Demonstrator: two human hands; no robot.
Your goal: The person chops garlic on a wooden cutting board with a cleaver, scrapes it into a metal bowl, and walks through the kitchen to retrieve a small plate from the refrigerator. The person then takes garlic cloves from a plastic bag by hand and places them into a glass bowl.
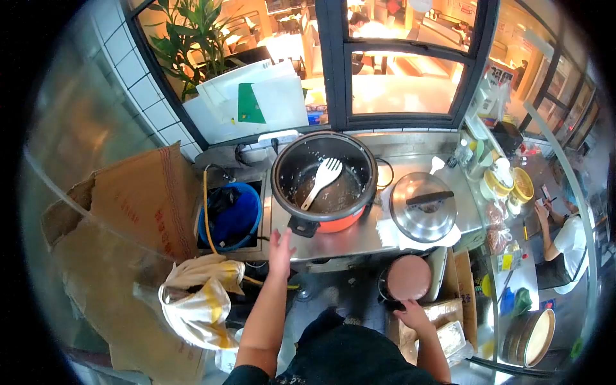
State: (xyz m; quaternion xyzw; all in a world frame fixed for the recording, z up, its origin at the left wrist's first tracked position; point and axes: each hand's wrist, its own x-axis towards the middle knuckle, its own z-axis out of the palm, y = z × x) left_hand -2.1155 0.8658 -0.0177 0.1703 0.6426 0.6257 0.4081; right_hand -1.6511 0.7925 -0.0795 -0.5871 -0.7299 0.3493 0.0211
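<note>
A large rice cooker pot (pixel 324 221) with an orange outer body and dark inside stands lidless on the steel counter. White grains cling to its inner wall, and a white slotted rice paddle (pixel 324 176) lies inside. My left hand (pixel 280 255) is just below the pot's black front handle (pixel 303 226), its fingers stretched and apart, holding nothing. Lower right, my right hand (pixel 414 316) is at the near edge of a round pinkish-brown top (pixel 409 278), possibly a stool seat. Its thumb and fingers are apart; whether they touch the edge I cannot tell.
Right of the pot, a steel lid (pixel 423 206) rests on a white cloth. A blue basin (pixel 230 216) sits left, near folded cardboard (pixel 128 212) and a yellow-white cloth (pixel 199 301). Open cardboard boxes (pixel 459 282) stand lower right. Another person (pixel 564 237) is beyond the right counter.
</note>
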